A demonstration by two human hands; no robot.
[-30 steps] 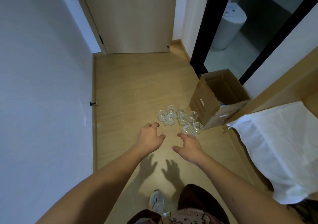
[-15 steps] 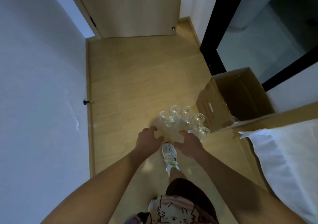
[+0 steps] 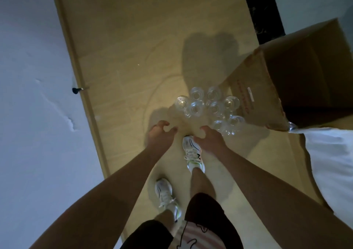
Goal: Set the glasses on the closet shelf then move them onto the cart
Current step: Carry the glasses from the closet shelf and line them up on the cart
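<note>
Several clear drinking glasses point(image 3: 209, 109) stand in a tight cluster on the wooden floor, just left of a cardboard box. My left hand point(image 3: 160, 136) hangs above the floor short of the cluster, fingers loosely curled and holding nothing. My right hand point(image 3: 208, 139) reaches beside the nearest glasses, fingers also loosely curled and empty. Neither hand touches a glass. No closet shelf or cart is in view.
An open cardboard box point(image 3: 298, 76) lies on its side at the right, with one more glass point(image 3: 292, 127) at its lower corner. A white cloth point(image 3: 332, 164) covers something at the right edge. A white wall point(image 3: 34, 115) with a doorstop point(image 3: 76, 90) runs along the left. My two white shoes stand below the hands.
The view has tilted down and closed in on the glasses. I have stepped forward, both shoes now showing. Both hands have dropped closer to the cluster, still empty.
</note>
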